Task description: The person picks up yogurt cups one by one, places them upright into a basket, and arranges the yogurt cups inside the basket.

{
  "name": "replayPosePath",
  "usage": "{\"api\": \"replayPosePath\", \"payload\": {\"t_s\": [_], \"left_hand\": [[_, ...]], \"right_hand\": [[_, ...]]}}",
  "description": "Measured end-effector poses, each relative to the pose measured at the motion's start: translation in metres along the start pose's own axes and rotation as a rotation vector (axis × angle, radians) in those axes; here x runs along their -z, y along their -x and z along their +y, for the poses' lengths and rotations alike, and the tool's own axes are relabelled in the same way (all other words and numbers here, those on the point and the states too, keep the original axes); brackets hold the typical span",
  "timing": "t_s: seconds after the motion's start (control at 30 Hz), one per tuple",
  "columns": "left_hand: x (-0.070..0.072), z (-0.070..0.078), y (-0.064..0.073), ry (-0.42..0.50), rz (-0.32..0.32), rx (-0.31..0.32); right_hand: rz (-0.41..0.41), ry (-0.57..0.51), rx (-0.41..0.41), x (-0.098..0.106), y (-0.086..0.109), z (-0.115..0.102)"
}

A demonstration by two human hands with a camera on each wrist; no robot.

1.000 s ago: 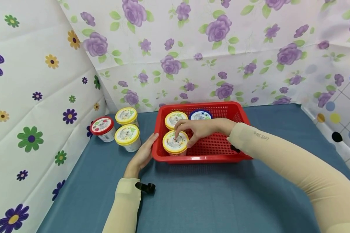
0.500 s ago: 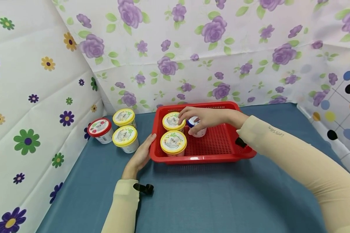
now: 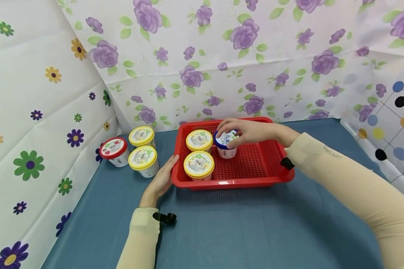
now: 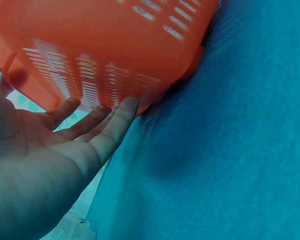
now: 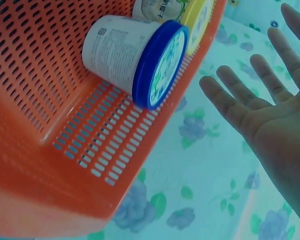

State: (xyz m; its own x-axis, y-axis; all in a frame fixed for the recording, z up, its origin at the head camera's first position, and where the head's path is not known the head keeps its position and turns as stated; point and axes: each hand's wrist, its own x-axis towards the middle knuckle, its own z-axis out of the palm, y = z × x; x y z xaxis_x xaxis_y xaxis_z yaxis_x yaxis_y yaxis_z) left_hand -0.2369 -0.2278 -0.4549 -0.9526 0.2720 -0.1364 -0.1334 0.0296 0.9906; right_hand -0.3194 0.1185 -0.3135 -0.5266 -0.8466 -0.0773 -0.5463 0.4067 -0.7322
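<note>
A red plastic basket (image 3: 245, 182) with slotted walls holds two yellow-lidded tubs, a front one (image 3: 199, 164) and a rear one (image 3: 199, 140), and a blue-lidded tub (image 3: 227, 151). My left hand (image 3: 161, 180) is at the basket's left end; in the left wrist view its straight fingers (image 4: 117, 122) rest against the slotted wall. Above the blue lid is my right hand (image 3: 249, 131), its fingers spread. The right wrist view has this right hand (image 5: 275, 105) apart from the blue-lidded tub (image 5: 117, 52), with nothing in it.
Left of the basket, on the blue cloth (image 3: 222, 228), stand a red-lidded tub (image 3: 118, 157) and two more yellow-lidded tubs, one nearer (image 3: 147, 168) and one behind (image 3: 144, 136). A rose-patterned sheet (image 3: 195, 93) hangs behind, a flowered one (image 3: 54, 149) at left.
My right hand has moved from the front yellow-lidded tub back and right, over the blue-lidded tub. The left hand stays at the basket. The head view has shifted slightly.
</note>
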Motion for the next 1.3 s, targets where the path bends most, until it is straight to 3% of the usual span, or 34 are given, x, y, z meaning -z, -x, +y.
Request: {"api": "replayPosePath", "payload": {"t_s": [0.6,1.0,1.3], "left_hand": [[0.001,-0.005,0.002,0.013,0.004,-0.017],[-0.001,0.001,0.001,0.004,0.031,-0.025],[0.001,0.008,-0.001,0.000,0.060,-0.032]], "right_hand": [[0.243,-0.011,-0.092,0.017,0.047,0.034],[0.337,-0.068,-0.117,0.008,0.074,0.046],[0.361,-0.101,-0.153,0.008,0.079,0.048]]}}
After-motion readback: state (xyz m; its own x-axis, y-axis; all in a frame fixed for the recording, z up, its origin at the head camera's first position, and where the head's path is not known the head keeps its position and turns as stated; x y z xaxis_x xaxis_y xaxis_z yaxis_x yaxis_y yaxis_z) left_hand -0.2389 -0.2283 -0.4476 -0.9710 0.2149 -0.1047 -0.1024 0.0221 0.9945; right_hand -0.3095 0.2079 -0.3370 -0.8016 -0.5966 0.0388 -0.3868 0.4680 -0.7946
